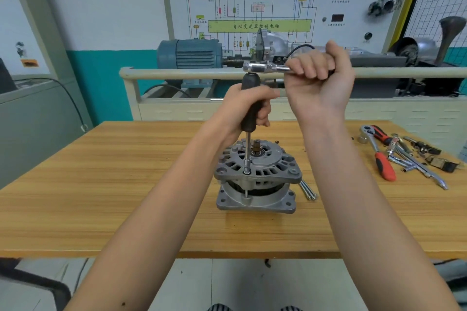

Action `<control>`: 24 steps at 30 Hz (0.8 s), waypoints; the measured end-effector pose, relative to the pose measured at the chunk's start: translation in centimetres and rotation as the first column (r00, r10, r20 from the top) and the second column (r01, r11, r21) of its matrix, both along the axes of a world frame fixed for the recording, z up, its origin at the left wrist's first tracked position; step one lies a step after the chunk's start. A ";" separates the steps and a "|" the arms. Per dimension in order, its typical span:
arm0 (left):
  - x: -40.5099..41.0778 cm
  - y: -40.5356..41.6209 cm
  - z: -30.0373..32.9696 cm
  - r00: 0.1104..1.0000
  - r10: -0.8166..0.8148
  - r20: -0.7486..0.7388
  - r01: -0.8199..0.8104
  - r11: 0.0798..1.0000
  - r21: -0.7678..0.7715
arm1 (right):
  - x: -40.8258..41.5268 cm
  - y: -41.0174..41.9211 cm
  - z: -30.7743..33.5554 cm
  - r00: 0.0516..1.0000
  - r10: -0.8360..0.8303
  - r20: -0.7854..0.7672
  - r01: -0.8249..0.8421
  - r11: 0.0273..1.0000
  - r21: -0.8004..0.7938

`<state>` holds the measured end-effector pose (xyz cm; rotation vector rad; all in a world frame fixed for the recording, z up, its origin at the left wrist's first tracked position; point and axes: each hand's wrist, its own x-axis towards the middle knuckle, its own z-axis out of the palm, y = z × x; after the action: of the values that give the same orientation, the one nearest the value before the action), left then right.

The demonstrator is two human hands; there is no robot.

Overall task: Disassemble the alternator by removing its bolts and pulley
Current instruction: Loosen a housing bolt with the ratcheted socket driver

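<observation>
A grey alternator (257, 177) stands upright on the wooden table (101, 184), its bare shaft pointing up with no pulley on it. My left hand (249, 108) grips the black handle of a long socket driver (250, 106) held vertically; its socket sits on a bolt (246, 171) at the front of the housing rim. A chrome ratchet (265, 67) is fitted on top of the driver handle, and my right hand (321, 68) grips the ratchet's handle, fist closed around it. Removed long bolts (307, 190) lie on the table just right of the alternator.
At the table's right lie a red-handled ratchet (379, 154), a socket (362, 139) and several other metal tools and parts (419, 156). Behind the table stands a training bench with a blue motor (189, 54) and a wiring-diagram board (252, 7).
</observation>
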<state>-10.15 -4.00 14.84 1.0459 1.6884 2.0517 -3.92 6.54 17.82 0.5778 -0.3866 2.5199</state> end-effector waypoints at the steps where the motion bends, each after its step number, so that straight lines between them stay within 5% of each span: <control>1: 0.1 0.2 -0.1 1.000 0.016 -0.002 -0.016 1.000 -0.026 | -0.1 0.3 0.0 1.000 0.013 0.022 -0.012 0.999 -0.049; 4: 0.2 0.9 -0.3 0.996 0.089 0.031 -0.087 0.994 -0.065 | 0.1 0.0 -0.3 0.996 -0.089 0.029 0.090 0.995 -0.041; 7: 0.2 1.3 -0.3 0.969 0.240 0.060 -0.238 0.971 -0.039 | 0.5 -1.4 -1.0 0.957 -0.276 -0.091 0.286 0.949 0.135; 10: 0.2 1.7 -0.4 0.917 0.394 0.068 -0.394 0.919 -0.018 | 0.6 -3.8 -1.4 0.765 -0.573 -0.293 0.644 0.695 0.322; 13: 0.1 1.6 -0.4 0.923 0.375 0.082 -0.376 0.927 -0.011 | 0.7 -5.4 -1.4 0.644 -0.675 -0.360 0.761 0.520 0.388; 16: -0.3 0.8 -0.5 0.966 0.242 0.091 -0.243 0.970 0.002 | 0.6 -4.6 -0.9 0.746 -0.594 -0.302 0.666 0.655 0.356; 20: -0.8 -0.4 -0.5 0.999 0.023 0.045 -0.025 0.999 0.028 | 0.1 -1.6 0.0 0.980 -0.198 -0.024 0.199 0.969 0.144; 24: -0.8 -0.1 -0.2 1.000 0.002 0.017 -0.002 1.000 0.022 | -0.1 -0.3 0.3 0.994 -0.066 0.086 0.069 0.997 -0.039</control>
<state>-10.92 -4.13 14.63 1.0307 1.6625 2.0795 -4.02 6.21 18.09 0.4357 -0.3773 2.4868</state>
